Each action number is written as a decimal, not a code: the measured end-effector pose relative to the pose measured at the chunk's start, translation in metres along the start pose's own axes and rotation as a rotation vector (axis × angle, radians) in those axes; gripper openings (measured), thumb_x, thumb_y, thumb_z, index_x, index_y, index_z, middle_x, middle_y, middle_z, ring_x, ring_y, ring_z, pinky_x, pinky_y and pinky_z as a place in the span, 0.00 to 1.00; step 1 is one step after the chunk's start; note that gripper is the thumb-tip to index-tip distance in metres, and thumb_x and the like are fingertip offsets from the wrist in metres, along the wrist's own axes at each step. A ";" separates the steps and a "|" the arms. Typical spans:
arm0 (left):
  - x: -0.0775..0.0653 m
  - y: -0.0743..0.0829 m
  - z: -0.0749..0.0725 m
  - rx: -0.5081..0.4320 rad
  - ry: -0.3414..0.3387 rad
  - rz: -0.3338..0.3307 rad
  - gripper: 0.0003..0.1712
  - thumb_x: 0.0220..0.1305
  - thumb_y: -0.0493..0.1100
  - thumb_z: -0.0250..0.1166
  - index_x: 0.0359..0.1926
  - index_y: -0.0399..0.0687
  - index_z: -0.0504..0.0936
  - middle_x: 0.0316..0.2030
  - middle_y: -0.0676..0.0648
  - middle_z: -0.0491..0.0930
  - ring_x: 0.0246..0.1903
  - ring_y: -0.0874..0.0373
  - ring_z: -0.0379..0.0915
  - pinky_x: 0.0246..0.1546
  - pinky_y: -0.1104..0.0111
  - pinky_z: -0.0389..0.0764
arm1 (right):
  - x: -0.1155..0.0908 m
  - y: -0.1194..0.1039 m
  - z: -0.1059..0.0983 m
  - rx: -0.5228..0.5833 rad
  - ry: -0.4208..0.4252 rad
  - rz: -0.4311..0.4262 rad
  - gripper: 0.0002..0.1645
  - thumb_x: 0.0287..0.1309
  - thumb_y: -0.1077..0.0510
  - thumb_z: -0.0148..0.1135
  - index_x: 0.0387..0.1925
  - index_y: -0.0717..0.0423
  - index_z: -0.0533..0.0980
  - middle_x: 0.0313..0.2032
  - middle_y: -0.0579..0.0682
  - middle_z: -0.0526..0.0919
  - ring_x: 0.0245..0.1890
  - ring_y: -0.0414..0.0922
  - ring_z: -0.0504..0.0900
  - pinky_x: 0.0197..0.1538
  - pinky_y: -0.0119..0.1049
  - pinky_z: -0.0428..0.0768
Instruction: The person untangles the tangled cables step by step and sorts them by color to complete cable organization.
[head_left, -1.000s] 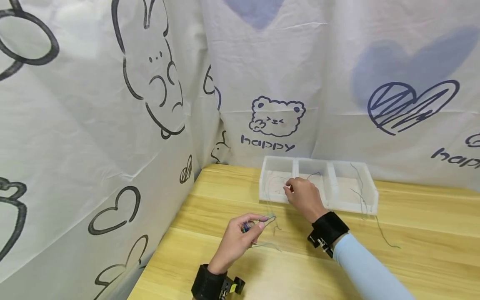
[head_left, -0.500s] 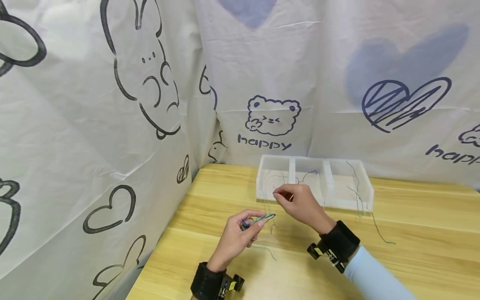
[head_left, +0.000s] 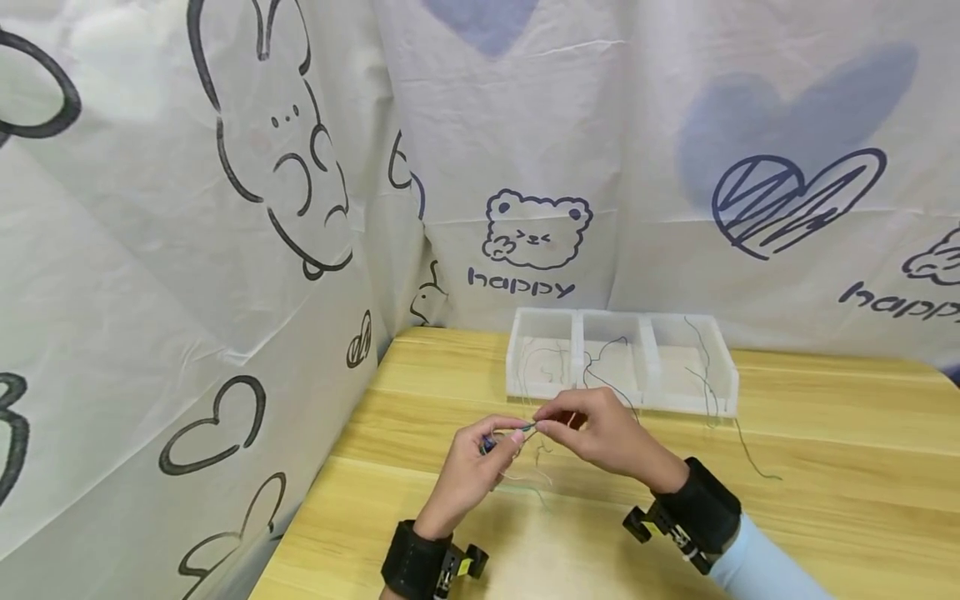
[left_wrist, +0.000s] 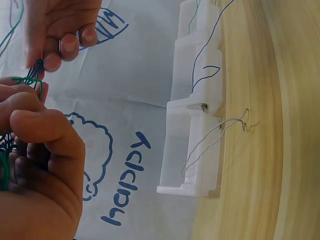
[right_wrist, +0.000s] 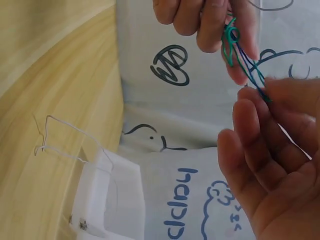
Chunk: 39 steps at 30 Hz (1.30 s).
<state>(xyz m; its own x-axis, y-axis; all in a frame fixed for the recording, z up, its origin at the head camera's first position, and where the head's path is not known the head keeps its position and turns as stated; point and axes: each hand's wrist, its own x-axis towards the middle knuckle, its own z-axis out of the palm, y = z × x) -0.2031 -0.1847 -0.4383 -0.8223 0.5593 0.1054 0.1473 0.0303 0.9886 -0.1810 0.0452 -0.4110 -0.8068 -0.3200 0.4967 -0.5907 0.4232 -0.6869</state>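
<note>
My left hand holds a tangled bundle of blue, green and whitish threads between thumb and fingers. Against its fingertips, my right hand pinches the free end of the bundle with thumb and forefinger. In the right wrist view the blue and green strands run taut between both hands, with small green loops near the left fingers. Most of the bundle is hidden inside the left palm. A pale thread and a light green one trail below the left hand in the head view.
Behind the hands stands a white three-part tray. Whitish thread hangs over its left front wall, a blue thread lies in the middle, and a green thread trails from the right onto the wooden table. Printed cloth hangs behind.
My right hand has come back from over the tray to the left hand and now pinches the bundle's end. The left hand has barely moved, and the head view has shifted slightly.
</note>
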 end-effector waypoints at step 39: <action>0.001 -0.008 0.009 0.038 0.144 0.083 0.15 0.77 0.46 0.58 0.51 0.43 0.86 0.21 0.50 0.70 0.17 0.64 0.61 0.19 0.75 0.63 | -0.054 0.009 -0.047 0.026 0.297 0.259 0.07 0.66 0.66 0.65 0.42 0.55 0.85 0.33 0.48 0.84 0.28 0.42 0.79 0.31 0.32 0.76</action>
<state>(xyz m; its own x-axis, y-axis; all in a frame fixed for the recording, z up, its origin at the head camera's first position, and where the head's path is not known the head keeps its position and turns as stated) -0.2002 -0.1766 -0.4473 -0.8764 0.4364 0.2035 0.2362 0.0214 0.9715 -0.1431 0.1057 -0.4189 -0.8990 0.0553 0.4344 -0.3699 0.4351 -0.8209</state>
